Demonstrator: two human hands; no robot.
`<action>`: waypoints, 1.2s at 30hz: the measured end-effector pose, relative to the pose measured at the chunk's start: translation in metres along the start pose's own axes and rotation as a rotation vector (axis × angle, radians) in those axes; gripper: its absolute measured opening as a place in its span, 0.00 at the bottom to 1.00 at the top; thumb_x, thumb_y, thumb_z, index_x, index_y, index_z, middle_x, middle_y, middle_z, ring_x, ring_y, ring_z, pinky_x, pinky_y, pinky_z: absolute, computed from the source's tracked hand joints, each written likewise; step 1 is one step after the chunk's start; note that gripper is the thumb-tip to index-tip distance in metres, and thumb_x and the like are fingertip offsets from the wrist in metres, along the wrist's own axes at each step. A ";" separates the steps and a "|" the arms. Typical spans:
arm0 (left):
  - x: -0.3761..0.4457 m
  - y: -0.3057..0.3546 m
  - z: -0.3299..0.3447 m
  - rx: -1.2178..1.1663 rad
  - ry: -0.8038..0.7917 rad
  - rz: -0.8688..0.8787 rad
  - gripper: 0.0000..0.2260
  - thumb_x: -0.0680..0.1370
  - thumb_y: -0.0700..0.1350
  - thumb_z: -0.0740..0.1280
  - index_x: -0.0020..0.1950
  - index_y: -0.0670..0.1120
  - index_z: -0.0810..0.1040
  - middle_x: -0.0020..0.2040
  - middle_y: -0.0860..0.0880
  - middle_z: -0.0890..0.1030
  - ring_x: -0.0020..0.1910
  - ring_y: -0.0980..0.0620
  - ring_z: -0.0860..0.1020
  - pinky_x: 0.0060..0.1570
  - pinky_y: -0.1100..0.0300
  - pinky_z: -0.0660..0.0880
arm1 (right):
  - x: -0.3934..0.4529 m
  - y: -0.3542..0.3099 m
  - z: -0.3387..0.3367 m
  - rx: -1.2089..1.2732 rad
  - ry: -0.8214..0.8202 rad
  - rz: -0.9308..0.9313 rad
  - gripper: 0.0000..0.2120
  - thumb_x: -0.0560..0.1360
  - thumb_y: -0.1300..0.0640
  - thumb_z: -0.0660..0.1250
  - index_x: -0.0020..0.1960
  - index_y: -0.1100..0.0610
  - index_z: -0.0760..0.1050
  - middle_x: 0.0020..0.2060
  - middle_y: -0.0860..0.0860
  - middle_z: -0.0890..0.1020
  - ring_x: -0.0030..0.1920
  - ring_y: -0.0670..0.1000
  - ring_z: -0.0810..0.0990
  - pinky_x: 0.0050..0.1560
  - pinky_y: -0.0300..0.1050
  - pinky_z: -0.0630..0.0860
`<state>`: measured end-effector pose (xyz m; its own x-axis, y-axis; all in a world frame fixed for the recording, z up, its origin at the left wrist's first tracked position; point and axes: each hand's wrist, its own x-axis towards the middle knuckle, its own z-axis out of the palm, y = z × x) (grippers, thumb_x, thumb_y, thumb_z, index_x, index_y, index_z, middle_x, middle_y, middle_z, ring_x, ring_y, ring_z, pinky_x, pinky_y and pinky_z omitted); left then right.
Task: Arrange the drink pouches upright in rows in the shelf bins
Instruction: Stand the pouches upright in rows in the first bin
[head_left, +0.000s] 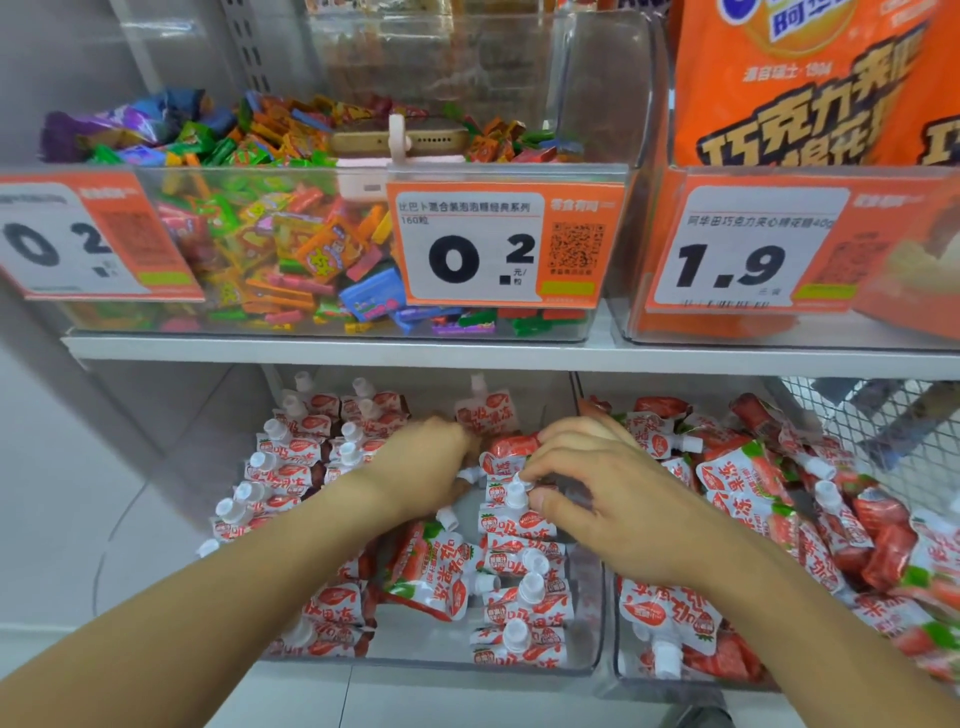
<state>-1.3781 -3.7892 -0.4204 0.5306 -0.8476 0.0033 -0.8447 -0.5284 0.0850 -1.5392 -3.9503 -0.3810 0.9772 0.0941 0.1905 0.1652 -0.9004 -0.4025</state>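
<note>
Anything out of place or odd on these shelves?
Yes. A gold phone lies on the loose candy in the upper candy bin, where it doesn't belong. Below, one pouch lies tilted between the upright rows, and the right bin holds a jumbled heap of pouches.

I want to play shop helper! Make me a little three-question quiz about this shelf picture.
1. True or false: the clear plastic bin on the right holds red-and-white spouted drink pouches in tidy rows.
2. Which price is on the orange tag of the clear bin of colourful wrapped candies? A) 0.2 B) 1.9 C) 5.0
3. Fill in: both the left hand and right hand reach into the ____ clear pouch bin.

Key: 1 false, they lie jumbled; 2 A; 3 left.
</note>
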 end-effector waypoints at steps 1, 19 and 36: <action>0.000 -0.003 -0.001 -0.032 0.017 0.001 0.04 0.73 0.47 0.68 0.42 0.50 0.74 0.44 0.48 0.80 0.44 0.46 0.78 0.39 0.59 0.71 | 0.000 0.000 0.000 0.003 0.001 -0.003 0.17 0.78 0.42 0.57 0.57 0.47 0.80 0.53 0.39 0.78 0.63 0.37 0.66 0.70 0.34 0.51; 0.023 0.020 -0.004 -0.894 -0.112 -0.025 0.08 0.80 0.47 0.65 0.57 0.47 0.76 0.56 0.50 0.81 0.56 0.55 0.79 0.60 0.61 0.74 | -0.007 -0.002 0.000 0.297 0.288 0.559 0.17 0.74 0.43 0.71 0.56 0.42 0.65 0.44 0.39 0.76 0.39 0.37 0.77 0.32 0.30 0.67; 0.048 0.007 -0.006 -0.693 0.006 -0.474 0.15 0.79 0.54 0.64 0.59 0.46 0.75 0.57 0.48 0.79 0.50 0.50 0.77 0.46 0.59 0.73 | -0.010 -0.002 0.000 0.297 0.202 0.550 0.16 0.77 0.40 0.64 0.56 0.45 0.61 0.52 0.45 0.75 0.43 0.34 0.73 0.35 0.29 0.64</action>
<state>-1.3582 -3.8332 -0.4140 0.8206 -0.5419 -0.1817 -0.2991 -0.6781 0.6714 -1.5489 -3.9497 -0.3818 0.8898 -0.4546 0.0391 -0.2934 -0.6357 -0.7140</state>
